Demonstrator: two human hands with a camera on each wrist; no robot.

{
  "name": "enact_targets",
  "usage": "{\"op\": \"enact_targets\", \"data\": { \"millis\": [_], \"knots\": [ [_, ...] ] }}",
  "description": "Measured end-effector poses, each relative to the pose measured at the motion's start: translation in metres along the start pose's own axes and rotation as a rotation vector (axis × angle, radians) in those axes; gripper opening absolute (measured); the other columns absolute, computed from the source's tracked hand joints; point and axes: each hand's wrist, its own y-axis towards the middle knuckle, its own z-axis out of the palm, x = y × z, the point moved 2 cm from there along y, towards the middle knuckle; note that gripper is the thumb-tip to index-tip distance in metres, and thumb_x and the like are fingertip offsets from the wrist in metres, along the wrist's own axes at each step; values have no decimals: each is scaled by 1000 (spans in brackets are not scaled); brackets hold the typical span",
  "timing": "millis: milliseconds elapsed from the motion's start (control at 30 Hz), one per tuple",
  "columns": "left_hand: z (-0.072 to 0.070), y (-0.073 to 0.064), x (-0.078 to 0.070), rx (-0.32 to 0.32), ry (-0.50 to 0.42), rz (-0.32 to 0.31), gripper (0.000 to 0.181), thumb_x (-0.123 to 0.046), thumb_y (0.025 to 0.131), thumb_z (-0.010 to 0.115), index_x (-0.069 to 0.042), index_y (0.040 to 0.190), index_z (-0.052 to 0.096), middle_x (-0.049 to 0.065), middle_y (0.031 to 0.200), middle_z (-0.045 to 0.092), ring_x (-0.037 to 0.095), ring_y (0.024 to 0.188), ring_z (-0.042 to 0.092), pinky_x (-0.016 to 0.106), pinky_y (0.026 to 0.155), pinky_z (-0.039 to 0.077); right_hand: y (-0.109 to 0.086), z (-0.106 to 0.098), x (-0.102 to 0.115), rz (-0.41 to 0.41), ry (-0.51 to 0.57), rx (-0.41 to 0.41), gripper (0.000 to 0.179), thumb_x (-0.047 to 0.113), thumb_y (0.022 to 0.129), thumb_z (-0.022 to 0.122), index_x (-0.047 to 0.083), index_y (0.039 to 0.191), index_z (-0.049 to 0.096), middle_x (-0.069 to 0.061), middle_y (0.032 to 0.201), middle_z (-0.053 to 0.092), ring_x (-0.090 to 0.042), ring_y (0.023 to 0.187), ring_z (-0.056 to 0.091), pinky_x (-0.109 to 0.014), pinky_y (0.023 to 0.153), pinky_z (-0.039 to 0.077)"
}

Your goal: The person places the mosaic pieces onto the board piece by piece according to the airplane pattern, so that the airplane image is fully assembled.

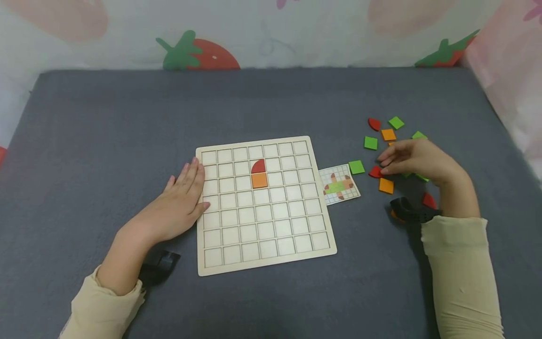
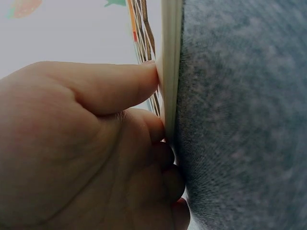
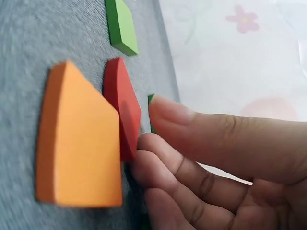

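A pale wooden grid board (image 1: 264,272) lies on the dark grey table, bearing a red quarter-round tile (image 1: 259,166) directly above an orange square tile (image 1: 259,180). My left hand (image 1: 179,205) rests along the board's left edge, its fingers fairly straight; the left wrist view has the thumb (image 2: 129,84) touching that edge. Over the loose tiles on the right is my right hand (image 1: 427,162). Its bent fingertips (image 3: 151,165) are right beside a red quarter-round tile (image 3: 125,112), with the thumb apart from them and nothing gripped. Whether they touch that tile, I cannot tell.
A pattern card (image 1: 340,183) sticks out from the board's right edge, a green square tile (image 1: 356,166) by its corner. Several green, orange and red tiles lie scattered around my right hand, including an orange square (image 1: 386,185). Behind the table hangs a strawberry-print cloth (image 1: 317,37).
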Motion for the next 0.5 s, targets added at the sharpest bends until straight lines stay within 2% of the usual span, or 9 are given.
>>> {"op": "enact_targets", "data": {
  "millis": [200,500],
  "knots": [
    [0,-1,1,6,1,-6,74,-28,102,40,4,147,-9,18,153,-19,34,141,-13,57,110,1,2,7,7,-26,-45,3,27,6,82,73,-4,105,64,-7,92,64,-15,78,61,-25,69,51],
    [-1,-1,1,9,-6,1,72,-27,102,39,4,147,-7,18,153,-18,34,141,-13,57,110,1,3,11,11,-24,-121,-11,19,3,81,73,-4,97,64,-7,86,65,-19,74,61,-26,65,50]
  ]
}}
